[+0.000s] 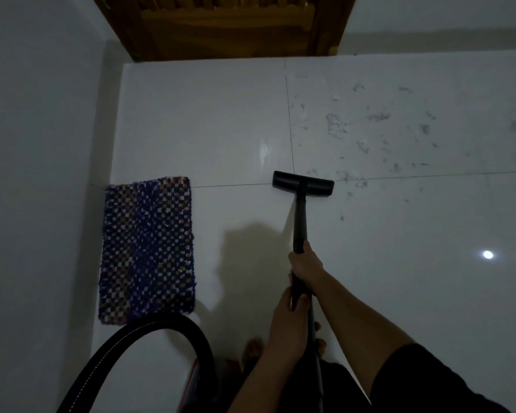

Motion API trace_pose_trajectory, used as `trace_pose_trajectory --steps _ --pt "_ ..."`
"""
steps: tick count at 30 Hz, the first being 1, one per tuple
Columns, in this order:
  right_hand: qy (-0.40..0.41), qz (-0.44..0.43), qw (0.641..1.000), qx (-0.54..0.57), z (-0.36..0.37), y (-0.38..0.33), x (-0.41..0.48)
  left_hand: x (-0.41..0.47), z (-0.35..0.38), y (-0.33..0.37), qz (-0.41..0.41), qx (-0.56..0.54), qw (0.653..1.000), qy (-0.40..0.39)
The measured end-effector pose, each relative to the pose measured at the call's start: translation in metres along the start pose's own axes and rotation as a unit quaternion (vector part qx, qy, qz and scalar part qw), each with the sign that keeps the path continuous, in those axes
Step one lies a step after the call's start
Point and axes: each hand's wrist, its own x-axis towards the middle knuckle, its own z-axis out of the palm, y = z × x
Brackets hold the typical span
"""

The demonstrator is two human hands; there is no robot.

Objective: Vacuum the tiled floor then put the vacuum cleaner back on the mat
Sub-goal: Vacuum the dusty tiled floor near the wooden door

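The black vacuum wand (299, 222) runs from my hands down to its flat floor head (304, 183), which rests on the white tiled floor (209, 123) at a tile joint. My right hand (306, 268) grips the wand higher up, and my left hand (289, 311) grips it just below, closer to me. Dust and hair clumps (379, 126) lie scattered over the tiles to the right of the floor head. A blue checked woven mat (146, 248) lies flat on the left against the wall, with nothing on it.
The black vacuum hose (137, 338) arcs across the bottom left near the mat's near end. A wooden door (224, 25) closes the far side. A white wall (39, 174) borders the left. My bare feet (252, 351) stand below my hands.
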Motion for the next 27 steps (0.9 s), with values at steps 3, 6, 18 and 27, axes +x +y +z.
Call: trace_pose_trajectory --steps 3,6,18,27 --pt "0.015 0.005 1.000 0.022 -0.007 0.010 -0.001 -0.004 0.004 -0.003 -0.006 0.025 1.000 -0.001" --pt "0.024 0.011 0.999 0.035 -0.009 0.022 -0.006 -0.014 0.005 -0.008 0.006 0.053 0.998 -0.018" --pt "0.051 0.035 0.996 0.065 -0.020 0.078 -0.014 -0.029 0.020 -0.039 -0.029 0.081 0.995 -0.042" --pt "0.013 0.050 0.995 0.091 0.007 0.073 -0.001 -0.028 0.003 -0.033 -0.021 0.085 0.996 -0.023"
